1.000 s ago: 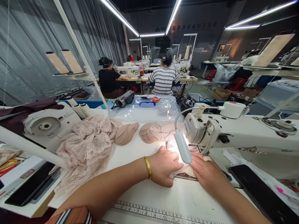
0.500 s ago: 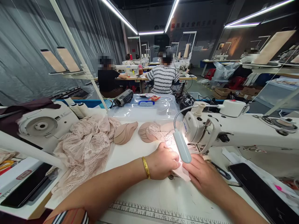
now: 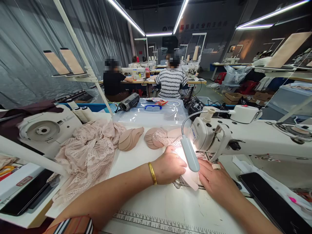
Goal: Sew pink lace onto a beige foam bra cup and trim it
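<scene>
My left hand (image 3: 169, 167), with a gold bangle on the wrist, lies curled on a pale pink fabric piece (image 3: 189, 179) under the head of the white sewing machine (image 3: 243, 138). My right hand (image 3: 215, 182) presses flat on the same piece from the right, fingers stretched toward the needle. The machine's small lamp (image 3: 190, 158) hangs over both hands and hides the fingertips and needle area. Padded beige cups (image 3: 130, 138) and a lace-covered cup (image 3: 156, 138) lie just beyond my left hand.
A heap of pink lace (image 3: 87, 156) covers the table's left side beside another machine (image 3: 46, 130). A clear plastic box (image 3: 152, 113) stands behind the cups. Black phones lie at the right (image 3: 273, 201) and left (image 3: 24, 200). Other people sit sewing in the background.
Both hands have slid the pink piece a little further in under the machine head, and my right hand has shifted slightly right and lower. The rest is unchanged.
</scene>
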A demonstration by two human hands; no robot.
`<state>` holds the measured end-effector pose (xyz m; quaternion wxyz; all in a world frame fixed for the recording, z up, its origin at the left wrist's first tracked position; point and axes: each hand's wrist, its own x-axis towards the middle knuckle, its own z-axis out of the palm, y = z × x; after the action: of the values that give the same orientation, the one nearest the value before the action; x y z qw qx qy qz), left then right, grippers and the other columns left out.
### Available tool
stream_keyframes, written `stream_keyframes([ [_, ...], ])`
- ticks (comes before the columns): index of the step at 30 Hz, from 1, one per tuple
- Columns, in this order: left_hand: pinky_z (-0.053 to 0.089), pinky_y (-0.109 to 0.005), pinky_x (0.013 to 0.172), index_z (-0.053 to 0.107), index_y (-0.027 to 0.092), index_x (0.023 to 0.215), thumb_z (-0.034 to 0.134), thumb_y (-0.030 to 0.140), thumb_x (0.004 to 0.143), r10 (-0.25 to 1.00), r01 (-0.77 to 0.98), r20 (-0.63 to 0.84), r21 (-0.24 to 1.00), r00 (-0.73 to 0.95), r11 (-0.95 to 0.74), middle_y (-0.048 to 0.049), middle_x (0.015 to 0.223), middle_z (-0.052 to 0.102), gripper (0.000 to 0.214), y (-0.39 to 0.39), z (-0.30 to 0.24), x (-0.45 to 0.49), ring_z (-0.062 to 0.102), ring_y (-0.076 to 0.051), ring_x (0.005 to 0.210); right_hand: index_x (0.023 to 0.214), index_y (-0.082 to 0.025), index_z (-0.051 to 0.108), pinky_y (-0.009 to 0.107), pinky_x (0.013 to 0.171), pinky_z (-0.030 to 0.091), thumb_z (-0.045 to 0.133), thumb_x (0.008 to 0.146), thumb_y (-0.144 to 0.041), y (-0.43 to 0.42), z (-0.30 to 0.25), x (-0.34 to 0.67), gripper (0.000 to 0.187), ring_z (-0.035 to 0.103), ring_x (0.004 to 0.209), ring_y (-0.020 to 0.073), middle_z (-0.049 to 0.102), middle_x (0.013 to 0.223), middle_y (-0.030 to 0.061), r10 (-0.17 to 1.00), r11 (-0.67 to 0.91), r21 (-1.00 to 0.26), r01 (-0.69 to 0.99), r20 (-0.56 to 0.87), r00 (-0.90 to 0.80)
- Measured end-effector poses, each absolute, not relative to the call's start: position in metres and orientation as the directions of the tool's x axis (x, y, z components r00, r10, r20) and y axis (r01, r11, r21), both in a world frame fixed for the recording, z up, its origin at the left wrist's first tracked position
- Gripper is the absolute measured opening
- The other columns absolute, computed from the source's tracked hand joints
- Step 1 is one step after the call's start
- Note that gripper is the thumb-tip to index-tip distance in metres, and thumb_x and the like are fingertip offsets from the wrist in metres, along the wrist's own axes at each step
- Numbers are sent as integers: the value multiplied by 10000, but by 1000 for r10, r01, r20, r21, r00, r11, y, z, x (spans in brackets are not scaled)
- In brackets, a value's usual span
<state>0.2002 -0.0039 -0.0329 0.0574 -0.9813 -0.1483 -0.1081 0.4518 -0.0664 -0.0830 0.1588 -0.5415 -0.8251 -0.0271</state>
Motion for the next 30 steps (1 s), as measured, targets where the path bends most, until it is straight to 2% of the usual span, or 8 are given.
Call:
stream_keyframes([
  [6, 281, -474, 876, 576, 162, 748, 562, 2, 688, 275, 308, 246, -103, 929, -946, -10, 785, 630, 172, -5, -32, 200, 521, -168, 718, 1412, -314, 571, 480, 937, 499, 378, 972, -179, -70, -85, 447, 499, 663, 1050, 271, 733, 1278, 33, 895, 404, -115, 908, 258, -365],
  [10, 294, -475, 861, 525, 154, 671, 552, 0, 663, 249, 277, 234, -92, 940, -957, 7, 711, 589, 157, -8, -29, 200, 476, -145, 650, 1379, -335, 590, 481, 902, 502, 386, 973, -163, -72, -80, 450, 486, 655, 1049, 274, 700, 1346, 22, 869, 455, -101, 885, 264, -417],
  [14, 323, -475, 867, 457, 150, 599, 548, 0, 650, 232, 255, 240, -69, 942, -964, 27, 651, 558, 182, -11, -27, 199, 431, -121, 588, 1240, -334, 667, 421, 800, 508, 432, 963, -170, -72, -73, 453, 399, 649, 989, 279, 744, 1184, 48, 835, 528, -136, 838, 266, -482],
  [17, 343, -477, 868, 454, 151, 598, 542, 5, 635, 234, 255, 246, -57, 941, -965, 28, 657, 569, 174, -11, -29, 198, 431, -121, 581, 1146, -312, 677, 400, 766, 503, 423, 974, -166, -74, -69, 450, 340, 629, 880, 253, 736, 1064, 54, 843, 528, -217, 821, 249, -476],
  [19, 354, -477, 863, 452, 152, 598, 537, 7, 631, 233, 253, 245, -56, 941, -966, 22, 669, 579, 172, -10, -31, 199, 435, -124, 586, 1091, -292, 664, 387, 740, 493, 396, 990, -158, -77, -66, 446, 316, 600, 829, 231, 710, 1095, 58, 853, 519, -278, 808, 227, -469],
  [22, 368, -474, 857, 461, 151, 609, 539, 10, 633, 234, 255, 242, -56, 941, -965, 17, 685, 583, 164, -10, -31, 199, 425, -119, 585, 1071, -280, 638, 384, 757, 476, 377, 994, -134, -80, -61, 439, 308, 575, 874, 230, 656, 1133, 66, 841, 541, -330, 774, 237, -487],
  [25, 375, -489, 889, 488, 150, 635, 549, 15, 645, 240, 259, 239, -51, 941, -965, 20, 705, 582, 149, -9, -31, 199, 416, -110, 586, 1060, -271, 620, 398, 806, 464, 377, 970, -94, -81, -58, 435, 314, 565, 910, 232, 618, 1074, 61, 818, 575, -325, 751, 249, -518],
  [30, 386, -468, 889, 500, 148, 641, 550, 17, 674, 259, 271, 217, -28, 941, -962, 13, 723, 585, 144, -10, -29, 199, 436, -112, 604, 1083, -266, 618, 390, 795, 453, 398, 952, -89, -82, -58, 436, 312, 572, 888, 226, 589, 1012, 55, 818, 574, -257, 777, 228, -528],
])
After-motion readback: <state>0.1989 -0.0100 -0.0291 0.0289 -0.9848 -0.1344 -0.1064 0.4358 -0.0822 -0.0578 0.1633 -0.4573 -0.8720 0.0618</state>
